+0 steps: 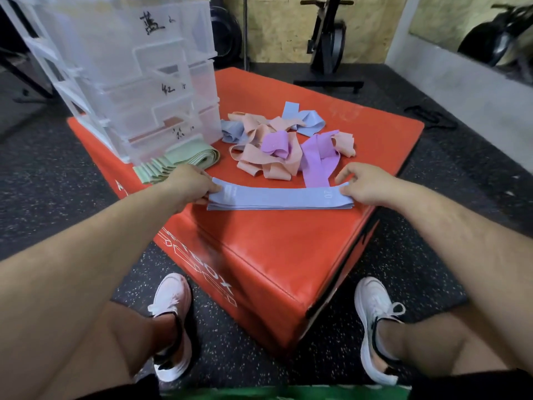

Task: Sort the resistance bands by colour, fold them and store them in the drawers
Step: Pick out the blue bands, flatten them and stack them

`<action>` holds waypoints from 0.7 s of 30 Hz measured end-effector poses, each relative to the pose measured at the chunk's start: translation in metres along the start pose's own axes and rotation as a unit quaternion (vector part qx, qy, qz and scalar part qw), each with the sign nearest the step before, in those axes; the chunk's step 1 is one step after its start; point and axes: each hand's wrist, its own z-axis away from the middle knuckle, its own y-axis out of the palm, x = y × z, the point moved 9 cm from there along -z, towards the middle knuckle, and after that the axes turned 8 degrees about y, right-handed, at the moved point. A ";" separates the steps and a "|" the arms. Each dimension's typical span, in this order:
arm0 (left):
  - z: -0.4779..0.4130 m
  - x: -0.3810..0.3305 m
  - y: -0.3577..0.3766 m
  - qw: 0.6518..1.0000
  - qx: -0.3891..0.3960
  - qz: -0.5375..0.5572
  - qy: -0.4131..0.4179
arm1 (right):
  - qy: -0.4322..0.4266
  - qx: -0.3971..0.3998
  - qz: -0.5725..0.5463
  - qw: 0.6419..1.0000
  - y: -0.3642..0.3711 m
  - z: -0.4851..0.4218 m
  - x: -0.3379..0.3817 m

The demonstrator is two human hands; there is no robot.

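Note:
A stack of flat blue resistance bands (pixel 279 197) lies across the near part of the red soft box (pixel 259 249). My left hand (pixel 190 183) pinches the stack's left end and my right hand (pixel 366 183) pinches its right end. Behind it sits a loose heap of bands: pink (pixel 259 160), purple (pixel 317 157) and blue (pixel 305 119). Folded green bands (pixel 178 163) lie at the foot of the clear plastic drawer unit (pixel 138 76), which stands on the box's back left and bears handwritten labels.
The box rests on a dark speckled rubber floor (pixel 57 180). A black exercise machine stand (pixel 328 53) is behind it, and a black strap (pixel 432 116) lies on the floor to the right. My two white shoes sit beside the box's near corner.

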 end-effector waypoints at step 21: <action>-0.001 -0.048 0.023 0.931 -0.067 -0.318 0.167 | -0.015 -0.027 0.031 0.999 0.001 0.002 -0.009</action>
